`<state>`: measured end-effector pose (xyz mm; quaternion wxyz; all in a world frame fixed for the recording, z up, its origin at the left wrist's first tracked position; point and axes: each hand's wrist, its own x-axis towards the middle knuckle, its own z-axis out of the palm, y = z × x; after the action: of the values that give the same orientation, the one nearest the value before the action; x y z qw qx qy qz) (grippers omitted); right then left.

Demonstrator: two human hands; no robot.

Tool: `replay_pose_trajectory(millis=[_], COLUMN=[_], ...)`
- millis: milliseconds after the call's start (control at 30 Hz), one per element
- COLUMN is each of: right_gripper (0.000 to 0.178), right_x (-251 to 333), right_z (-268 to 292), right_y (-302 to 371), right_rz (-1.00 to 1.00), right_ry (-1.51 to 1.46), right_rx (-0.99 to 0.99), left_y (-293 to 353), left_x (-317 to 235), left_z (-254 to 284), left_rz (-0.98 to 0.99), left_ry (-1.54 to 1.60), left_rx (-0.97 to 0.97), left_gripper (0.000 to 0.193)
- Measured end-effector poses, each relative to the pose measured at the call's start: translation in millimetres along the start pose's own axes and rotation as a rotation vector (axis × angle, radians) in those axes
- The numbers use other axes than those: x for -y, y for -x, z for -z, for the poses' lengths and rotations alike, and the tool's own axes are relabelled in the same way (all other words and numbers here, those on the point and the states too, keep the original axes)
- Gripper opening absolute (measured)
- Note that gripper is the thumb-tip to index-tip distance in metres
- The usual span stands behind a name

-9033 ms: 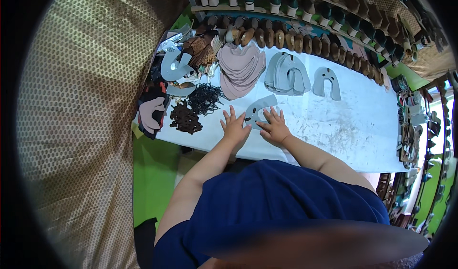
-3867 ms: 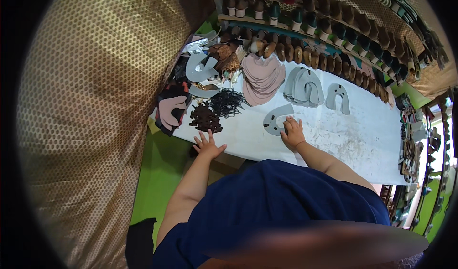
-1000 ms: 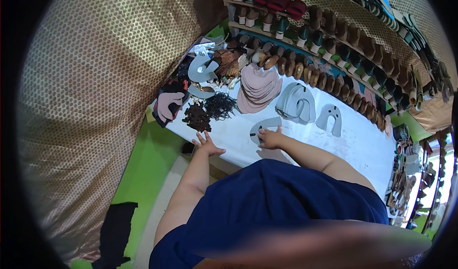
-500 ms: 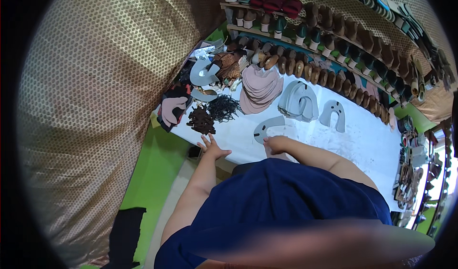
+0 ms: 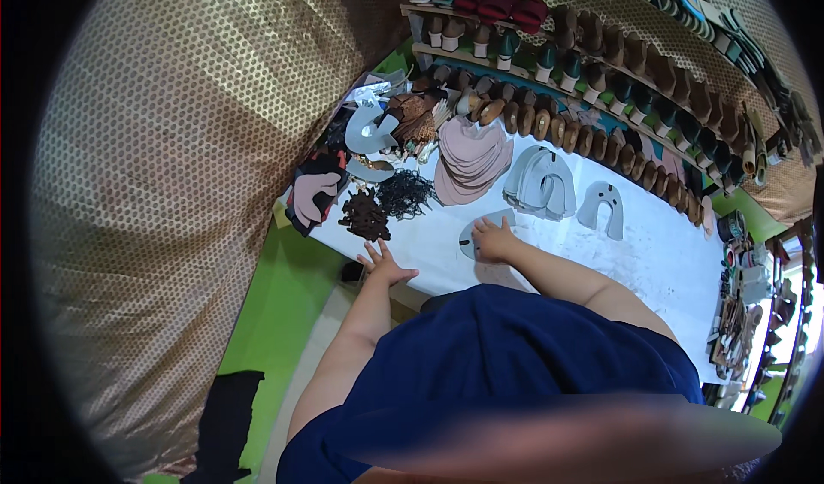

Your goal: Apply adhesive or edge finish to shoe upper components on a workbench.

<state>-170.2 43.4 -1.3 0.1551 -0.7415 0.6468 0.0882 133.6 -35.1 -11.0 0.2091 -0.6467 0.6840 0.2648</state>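
Note:
My right hand [image 5: 495, 240] lies over a grey U-shaped shoe upper piece [image 5: 468, 242] on the white table, fingers stretched out, covering part of it. A small dark strip shows on the uncovered end of that piece. Fingers spread, my left hand [image 5: 386, 266] rests at the near table edge and holds nothing. Just beyond its fingertips is a heap of short dark brown strips [image 5: 365, 215], with a tangle of thin black strips [image 5: 406, 194] beside it. One more grey upper piece [image 5: 610, 201], with dark strips on it, lies farther right.
Behind my hands are a stack of pink pieces [image 5: 470, 162] and a stack of grey U-shaped pieces [image 5: 541, 188]. Mixed scraps crowd the left end of the table [image 5: 652, 265]. Heeled shoes fill the rear shelves [image 5: 515, 70]; a patterned gold curtain [image 5: 189, 141] hangs at left.
My right hand has moved up from the near end of the grey upper piece to lie across it, its fingers now extended. My left hand stays in place.

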Motion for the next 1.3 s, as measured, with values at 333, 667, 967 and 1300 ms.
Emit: replay_pose_trajectory(millis=[333,667,967,1300], right_gripper=[0.047,0.052,0.044,0.037], right_x=[-6.3,-9.3,-27.8,-32.4], right_z=[13.9,-23.7,-28.7,-3.5], right_y=[-5.9,10.9,-1.0,-52.0], right_rz=[0.085,0.246,0.144,0.087], right_ry=[-0.110,0.037,-0.092,-0.024], right_rx=[0.362,0.311,0.287,0.505], left_y=[-7.5,-10.3,-10.2,-3.1], left_x=[7.3,7.1,3.6,0.0], left_z=[-10.2,-5.6,-2.0,4.9], left_rz=[0.041,0.014,0.005,-0.027], left_ry=[0.057,0.010,0.042,0.103], left_rx=[-0.004,0.026,0.020,-0.005], left_gripper=[0.154,0.152,0.154,0.154])
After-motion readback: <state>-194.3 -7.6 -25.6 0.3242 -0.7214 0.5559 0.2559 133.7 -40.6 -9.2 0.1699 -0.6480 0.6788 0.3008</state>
